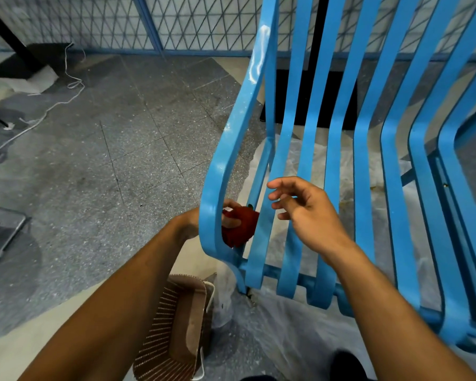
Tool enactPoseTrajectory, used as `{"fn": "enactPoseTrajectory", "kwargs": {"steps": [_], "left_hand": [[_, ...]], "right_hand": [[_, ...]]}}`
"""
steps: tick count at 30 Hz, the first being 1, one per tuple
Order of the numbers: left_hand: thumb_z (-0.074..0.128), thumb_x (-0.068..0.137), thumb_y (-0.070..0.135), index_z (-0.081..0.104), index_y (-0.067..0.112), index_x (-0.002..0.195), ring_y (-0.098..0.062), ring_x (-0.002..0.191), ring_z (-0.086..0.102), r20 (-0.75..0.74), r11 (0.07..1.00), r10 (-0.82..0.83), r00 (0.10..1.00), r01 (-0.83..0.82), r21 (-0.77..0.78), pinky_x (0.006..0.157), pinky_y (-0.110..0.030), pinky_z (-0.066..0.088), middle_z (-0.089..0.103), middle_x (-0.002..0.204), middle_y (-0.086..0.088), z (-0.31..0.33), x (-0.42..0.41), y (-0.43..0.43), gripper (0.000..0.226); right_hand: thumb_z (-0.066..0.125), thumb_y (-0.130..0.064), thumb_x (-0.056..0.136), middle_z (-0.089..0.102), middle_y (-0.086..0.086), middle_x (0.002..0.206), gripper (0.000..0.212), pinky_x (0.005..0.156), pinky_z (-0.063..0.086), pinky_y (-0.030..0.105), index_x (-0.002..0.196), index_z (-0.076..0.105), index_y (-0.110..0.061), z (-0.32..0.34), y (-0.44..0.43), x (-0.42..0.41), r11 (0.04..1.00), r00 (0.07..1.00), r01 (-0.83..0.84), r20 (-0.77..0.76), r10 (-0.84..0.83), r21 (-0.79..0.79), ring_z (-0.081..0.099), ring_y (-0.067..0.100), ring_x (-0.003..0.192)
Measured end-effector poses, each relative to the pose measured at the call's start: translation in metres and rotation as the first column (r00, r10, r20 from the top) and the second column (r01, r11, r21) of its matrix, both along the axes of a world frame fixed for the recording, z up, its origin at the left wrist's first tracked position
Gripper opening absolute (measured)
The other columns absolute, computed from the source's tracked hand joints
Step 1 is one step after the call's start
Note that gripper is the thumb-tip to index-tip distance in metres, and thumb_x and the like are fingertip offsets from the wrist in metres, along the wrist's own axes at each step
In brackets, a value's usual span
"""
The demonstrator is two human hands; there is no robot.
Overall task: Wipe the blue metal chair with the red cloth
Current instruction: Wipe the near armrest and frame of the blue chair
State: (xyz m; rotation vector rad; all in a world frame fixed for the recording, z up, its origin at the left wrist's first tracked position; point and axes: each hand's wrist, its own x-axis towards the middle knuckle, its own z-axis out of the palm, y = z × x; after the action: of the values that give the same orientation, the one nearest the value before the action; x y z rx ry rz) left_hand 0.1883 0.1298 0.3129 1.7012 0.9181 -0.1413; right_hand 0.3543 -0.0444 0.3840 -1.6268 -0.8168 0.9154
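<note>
The blue metal chair (pixel 338 138) fills the right half of the view, made of long curved slats. Its left armrest bar (pixel 226 160) bends down in front of my left hand (pixel 231 215). That hand is shut on the bunched red cloth (pixel 243 225), held just inside the armrest and against the leftmost seat slat; the bar hides part of the hand. Over the seat slats my right hand (pixel 302 213) hovers with its fingers apart and nothing in it, a short way right of the cloth.
A brown perforated basket (pixel 176 328) lies on the floor below my left forearm. Clear plastic sheeting (pixel 286 334) is spread under the chair. A white cord (pixel 52 105) trails over the grey tiled floor at left. A blue mesh fence (pixel 149 23) runs along the back.
</note>
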Motion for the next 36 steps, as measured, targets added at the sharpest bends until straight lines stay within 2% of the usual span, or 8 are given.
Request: {"fn": "enactPoseTrajectory", "kwargs": {"steps": [2, 9, 12, 14, 19, 25, 30, 36], "left_hand": [[0.073, 0.086, -0.002, 0.058, 0.008, 0.113, -0.002, 0.059, 0.07, 0.01, 0.99, 0.134, 0.991, -0.133, -0.054, 0.05, -0.017, 0.053, 0.067, 0.084, -0.005, -0.007, 0.001, -0.005, 0.032], [0.08, 0.082, 0.032, 0.063, 0.019, 0.094, 0.009, 0.082, 0.051, 0.1, 0.762, 0.085, 0.991, -0.129, 0.634, 0.069, -0.004, 0.036, 0.056, 0.089, 0.016, -0.064, -0.005, -0.009, 0.024], [0.072, 0.077, 0.064, 0.069, 0.03, 0.111, 0.004, 0.092, 0.053, 0.038, 0.81, 0.048, 0.998, -0.061, 0.583, 0.08, -0.009, 0.038, 0.055, 0.102, 0.023, -0.066, -0.012, -0.012, 0.047], [0.074, 0.07, 0.07, 0.062, 0.035, 0.128, 0.002, 0.1, 0.052, -0.056, 0.865, -0.022, 0.998, 0.047, 0.5, 0.085, -0.012, 0.041, 0.051, 0.112, 0.022, -0.065, -0.016, -0.013, 0.069], [0.077, 0.081, 0.046, 0.054, 0.028, 0.141, -0.021, 0.119, 0.055, -0.196, 0.762, -0.127, 0.972, 0.222, 0.608, 0.1, -0.03, 0.041, 0.057, 0.129, 0.0, -0.067, -0.004, -0.011, 0.067], [0.07, 0.092, 0.016, 0.064, 0.013, 0.13, -0.008, 0.077, 0.06, 0.016, 0.77, 0.016, 1.0, -0.023, 0.638, 0.062, -0.003, 0.043, 0.059, 0.109, 0.0, -0.044, 0.024, -0.005, 0.039], [0.069, 0.092, 0.019, 0.061, 0.017, 0.135, -0.024, 0.119, 0.054, -0.059, 0.74, -0.025, 0.998, 0.058, 0.671, 0.096, -0.022, 0.034, 0.058, 0.131, -0.008, -0.039, 0.047, 0.004, 0.044], [0.064, 0.092, 0.007, 0.066, 0.011, 0.13, -0.028, 0.117, 0.057, -0.111, 0.721, -0.171, 0.979, 0.201, 0.663, 0.083, -0.009, 0.026, 0.061, 0.128, -0.014, -0.041, 0.042, -0.005, 0.038]], "right_hand": [[0.043, 0.002, 0.101, 0.07, -0.002, 0.098, 0.037, 0.087, 0.055, 0.042, 0.107, 0.069, -0.024, -0.001, 0.001, 0.0, 1.0, 1.0, -0.003, -0.002, 0.003, -0.003, 0.067, 0.019, 0.094], [0.045, 0.0, 0.101, 0.07, -0.002, 0.098, 0.035, 0.087, 0.056, 0.043, 0.106, 0.069, -0.025, -0.001, 0.002, 0.0, 1.0, 1.0, 0.002, -0.015, -0.002, -0.016, 0.068, 0.017, 0.093], [0.047, -0.002, 0.1, 0.07, -0.004, 0.1, 0.035, 0.085, 0.056, 0.042, 0.107, 0.069, -0.028, -0.004, 0.002, -0.001, 0.999, 1.0, 0.007, 0.001, -0.007, -0.038, 0.067, 0.019, 0.092], [0.049, -0.005, 0.099, 0.069, -0.007, 0.102, 0.034, 0.076, 0.056, 0.026, 0.109, 0.068, -0.031, -0.006, 0.002, -0.002, 0.999, 0.998, 0.005, 0.055, -0.003, -0.041, 0.065, 0.013, 0.093], [0.049, -0.004, 0.097, 0.063, -0.009, 0.105, 0.035, 0.076, 0.046, 0.014, 0.114, 0.065, -0.031, -0.009, 0.002, -0.007, 0.996, 0.986, -0.055, 0.155, 0.065, -0.067, 0.059, 0.003, 0.097], [0.045, -0.002, 0.097, 0.062, -0.008, 0.104, 0.038, 0.065, 0.047, 0.023, 0.115, 0.062, -0.031, -0.011, 0.004, -0.002, 0.994, 0.995, -0.019, 0.091, 0.029, -0.107, 0.063, 0.016, 0.089], [0.043, 0.0, 0.095, 0.063, -0.009, 0.105, 0.042, 0.085, 0.057, 0.046, 0.111, 0.063, -0.034, -0.013, 0.005, 0.0, 0.993, 0.995, 0.006, 0.097, 0.006, -0.122, 0.065, 0.023, 0.094], [0.042, 0.001, 0.094, 0.063, -0.008, 0.105, 0.044, 0.089, 0.056, 0.049, 0.112, 0.064, -0.033, -0.014, 0.002, 0.006, 0.989, 0.993, 0.025, 0.119, -0.007, -0.145, 0.066, 0.021, 0.094]]}}
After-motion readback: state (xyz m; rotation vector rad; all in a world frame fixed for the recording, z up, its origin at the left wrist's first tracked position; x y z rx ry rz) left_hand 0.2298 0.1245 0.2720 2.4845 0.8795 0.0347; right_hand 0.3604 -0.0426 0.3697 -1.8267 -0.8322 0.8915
